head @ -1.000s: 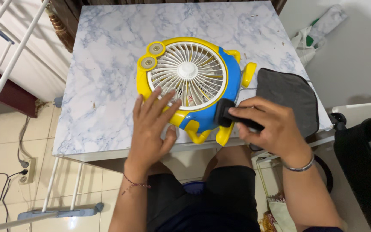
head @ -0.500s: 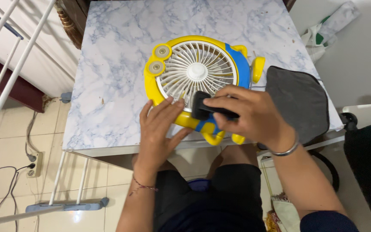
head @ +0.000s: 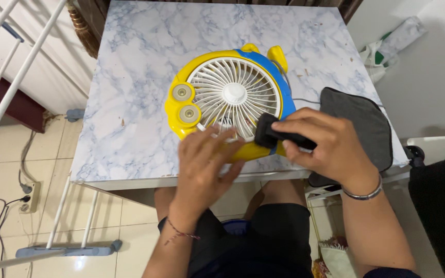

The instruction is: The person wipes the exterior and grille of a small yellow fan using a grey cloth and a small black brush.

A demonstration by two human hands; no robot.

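A small yellow-and-blue toy-like desk fan lies flat on its back near the front edge of the marble-patterned table, its white grille facing up and its two round eye-like knobs on the side away from the blue band. The right hand comes in from the fan's blue side, its fingers clenched around a small black brush-like tool whose head rests on the near rim of the grille. The left hand lies flat and released, holding nothing, its fingertips pressing on the fan's yellow near edge; it is blurred, so exact contact is hard to tell. Just beyond the fan's blue side a folded dark grey cloth lies on the table with a part hanging over the table's edge, and a thin grey cord runs from the fan toward it. Farther out from the fan, a white rack frame stands past the table's far side, and a wall socket with cables sits low on the tiled floor. The risk, as I judge it: the fan lies close to the front edge and is steadied only by a flat palm, so a firm stroke of the tool could slide or spin it off the table; bristles or fingers could also snag between the grille ribs, and the overhanging cloth could slip to the floor if nudged.
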